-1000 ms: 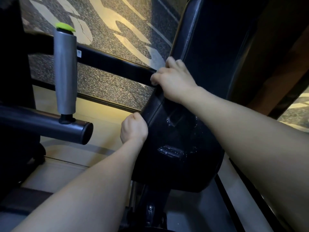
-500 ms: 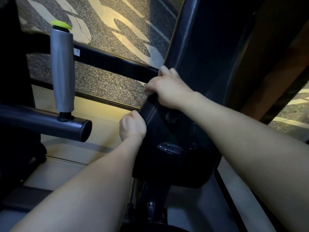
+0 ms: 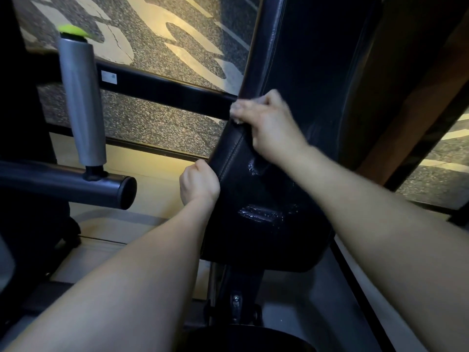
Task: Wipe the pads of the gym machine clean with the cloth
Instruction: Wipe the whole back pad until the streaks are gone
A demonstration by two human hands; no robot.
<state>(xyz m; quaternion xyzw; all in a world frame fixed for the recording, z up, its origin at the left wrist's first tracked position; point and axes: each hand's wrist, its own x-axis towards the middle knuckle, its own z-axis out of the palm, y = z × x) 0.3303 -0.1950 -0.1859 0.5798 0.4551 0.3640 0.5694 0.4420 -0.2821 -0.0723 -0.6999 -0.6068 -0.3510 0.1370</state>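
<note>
Right hand [image 3: 270,125] pinches the cloth [image 3: 235,109] on the pad [image 3: 253,189] edge, left hand [image 3: 199,182] clenched lower down — holding what, can't tell — so brace there and drag firmly down across the wet streaks [image 3: 260,214].

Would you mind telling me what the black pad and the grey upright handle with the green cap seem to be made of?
The pad looks like black vinyl or leather, slightly glossy: a stitched seam runs along its edge and wet streaks shine. The handle seems brushed metal, matte grey with soft sheen, possibly a coated sleeve. Its green cap looks plastic.
</note>
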